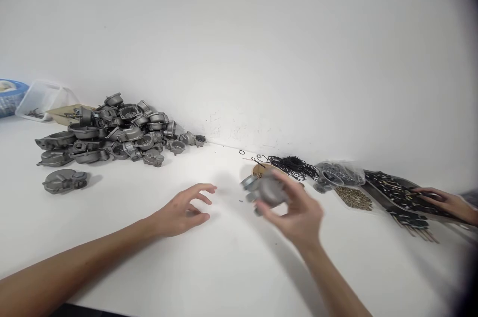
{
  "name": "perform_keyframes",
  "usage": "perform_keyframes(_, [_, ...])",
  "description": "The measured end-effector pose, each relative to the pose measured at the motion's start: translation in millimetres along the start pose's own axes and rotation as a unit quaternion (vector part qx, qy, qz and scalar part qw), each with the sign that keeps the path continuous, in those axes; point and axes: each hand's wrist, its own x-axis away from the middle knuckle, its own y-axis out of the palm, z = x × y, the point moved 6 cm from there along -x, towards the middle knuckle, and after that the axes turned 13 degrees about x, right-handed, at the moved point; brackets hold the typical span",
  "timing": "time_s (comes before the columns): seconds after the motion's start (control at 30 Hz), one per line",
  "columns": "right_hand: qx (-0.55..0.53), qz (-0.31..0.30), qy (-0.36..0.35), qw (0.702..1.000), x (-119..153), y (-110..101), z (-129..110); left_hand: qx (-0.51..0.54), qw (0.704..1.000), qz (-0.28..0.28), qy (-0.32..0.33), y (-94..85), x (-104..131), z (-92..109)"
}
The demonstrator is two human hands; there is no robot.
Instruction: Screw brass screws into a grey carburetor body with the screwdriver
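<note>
Between the thumb and fingers of my right hand [298, 210] is a grey cast-metal housing [272, 190], held above the white table and blurred by motion. It has a round body with smaller parts jutting to the left. My left hand [186, 209] hovers to its left, fingers spread and curved, with nothing in them. Behind the held housing a small round tray [258, 169] with brass-coloured pieces is partly hidden. A single similar metal housing [63, 181] lies at the left, in front of a large heap of metal housings [127, 130].
Black rubber rings [293, 165] lie along the wall. Right of them are a clear plastic bag [345, 172], small brass parts [354, 197] and a tray of dark rod-like parts [396, 192], where another person's hand [448, 202] reaches in. A clear bin [43, 100] stands far left.
</note>
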Motion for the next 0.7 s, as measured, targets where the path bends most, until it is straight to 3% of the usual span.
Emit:
perform_keyframes(0.1, [0.053, 0.146, 0.063, 0.986, -25.7, -59.6, 38.8, -0.066, 0.997, -0.007, 0.030, -1.7, -2.4, 3.6])
perform_keyframes(0.17, [0.160, 0.216, 0.127, 0.955, -32.0, -97.6, 70.9, -0.086, 0.995, -0.015, 0.041, -0.9, -2.4, 5.0])
perform_keyframes(0.2, [0.216, 0.207, 0.175, 0.938, -32.6, -111.2, 89.9, -0.089, 0.995, -0.017, 0.043, -0.1, -1.9, 5.2])
perform_keyframes(0.3, [0.338, 0.097, 0.313, 0.883, -22.6, -136.5, 148.1, -0.098, 0.993, -0.028, 0.050, 3.3, 0.0, 5.7])
perform_keyframes(0.43, [0.367, 0.015, 0.371, 0.853, -2.0, -148.3, 197.8, -0.114, 0.990, -0.046, 0.062, 1.8, -2.0, 12.6])
perform_keyframes(0.57, [0.356, -0.029, 0.392, 0.847, 8.3, -143.5, 220.9, -0.133, 0.985, -0.073, 0.082, 8.8, 10.8, 25.6])
perform_keyframes(0.63, [0.347, -0.042, 0.395, 0.850, 10.1, -139.5, 225.6, -0.146, 0.977, -0.113, 0.108, 32.8, 36.1, 21.9])
perform_keyframes(0.7, [0.337, -0.053, 0.392, 0.854, 11.2, -135.6, 228.1, -0.157, 0.963, -0.178, 0.130, 72.2, 72.3, 3.0])
